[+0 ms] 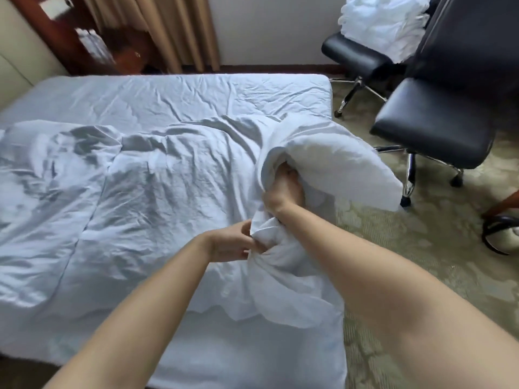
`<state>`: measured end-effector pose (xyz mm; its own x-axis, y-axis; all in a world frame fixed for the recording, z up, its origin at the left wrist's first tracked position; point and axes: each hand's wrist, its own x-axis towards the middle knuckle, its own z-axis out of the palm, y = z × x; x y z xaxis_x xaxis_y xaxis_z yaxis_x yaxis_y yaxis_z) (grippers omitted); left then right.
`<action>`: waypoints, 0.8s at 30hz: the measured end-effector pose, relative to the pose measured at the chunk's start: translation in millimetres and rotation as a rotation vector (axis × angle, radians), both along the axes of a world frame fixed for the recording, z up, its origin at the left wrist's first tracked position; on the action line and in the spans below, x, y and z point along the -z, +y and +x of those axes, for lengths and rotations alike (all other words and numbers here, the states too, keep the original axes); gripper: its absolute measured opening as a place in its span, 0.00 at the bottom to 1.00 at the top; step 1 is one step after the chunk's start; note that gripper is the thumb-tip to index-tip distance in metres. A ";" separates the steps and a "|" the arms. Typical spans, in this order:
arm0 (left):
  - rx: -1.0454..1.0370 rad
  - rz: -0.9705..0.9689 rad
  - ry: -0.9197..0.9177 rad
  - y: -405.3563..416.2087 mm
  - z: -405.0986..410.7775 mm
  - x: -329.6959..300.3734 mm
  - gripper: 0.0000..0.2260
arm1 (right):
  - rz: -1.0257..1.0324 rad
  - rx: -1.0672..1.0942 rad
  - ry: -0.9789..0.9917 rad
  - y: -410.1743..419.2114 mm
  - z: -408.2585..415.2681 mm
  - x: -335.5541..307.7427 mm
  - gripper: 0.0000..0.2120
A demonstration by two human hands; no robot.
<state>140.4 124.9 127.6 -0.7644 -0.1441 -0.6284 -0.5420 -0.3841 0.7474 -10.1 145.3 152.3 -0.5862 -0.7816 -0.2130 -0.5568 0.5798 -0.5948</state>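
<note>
A white duvet and its cover [157, 192] lie crumpled across a bed [196, 91] with a pale sheet. At the bed's right edge a thick duvet corner [337, 153] is raised and folded over. My right hand [283, 189] reaches into the cover opening and grips the fabric beside that corner; its fingers are partly hidden inside. Just below, my left hand [233, 242] pinches a bunched fold of the white cover [269, 237].
Two black office chairs [432, 127] stand right of the bed on patterned carpet; the far one carries a stack of white linen [382, 21]. Beige curtains [168, 29] and dark wooden furniture [84, 37] are behind the bed. A round object [502, 234] lies at the right edge.
</note>
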 end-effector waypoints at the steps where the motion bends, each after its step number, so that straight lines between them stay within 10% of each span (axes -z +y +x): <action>1: -0.032 0.003 0.003 -10.5 15.1 -4.9 0.28 | -0.009 -0.076 0.049 -16.0 15.6 -5.6 0.32; 13: -0.324 -0.182 -0.332 -149.2 291.7 24.8 0.28 | 0.375 -0.928 0.348 -156.0 278.6 75.8 0.25; 24: -0.602 -0.256 -0.381 -181.0 279.8 92.7 0.29 | 0.479 -0.703 0.152 -132.5 308.4 135.4 0.38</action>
